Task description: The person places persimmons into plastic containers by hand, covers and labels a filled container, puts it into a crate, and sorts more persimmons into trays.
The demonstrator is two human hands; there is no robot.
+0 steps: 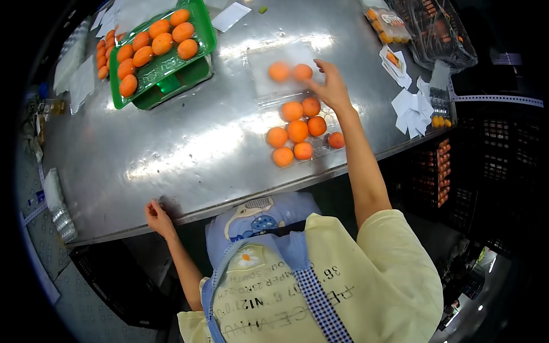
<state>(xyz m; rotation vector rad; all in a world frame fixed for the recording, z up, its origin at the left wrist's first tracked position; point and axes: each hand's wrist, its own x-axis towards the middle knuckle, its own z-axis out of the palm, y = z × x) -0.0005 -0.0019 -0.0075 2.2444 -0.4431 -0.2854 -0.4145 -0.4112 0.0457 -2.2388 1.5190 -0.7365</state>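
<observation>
My right hand (330,87) reaches over a clear plastic punnet lid (264,86), its thumb and forefinger apart beside an orange fruit (302,72), which looks like an apricot. Whether the fingertips touch it I cannot tell. A second, blurred fruit (279,71) lies just left of it. Below them several more fruits (297,131) sit in the clear punnet base (320,153); the rightmost one (336,140) has a dark patch. At the table's front edge my left hand (157,218) is loosely curled, with nothing visible in it.
A tilted green tray (207,35) with several orange fruits stands at the back left of the metal table (189,143). More fruits (103,54) lie behind it. Paper cards (413,111), a filled punnet (389,24) and a black-wrapped crate (437,34) are at the right.
</observation>
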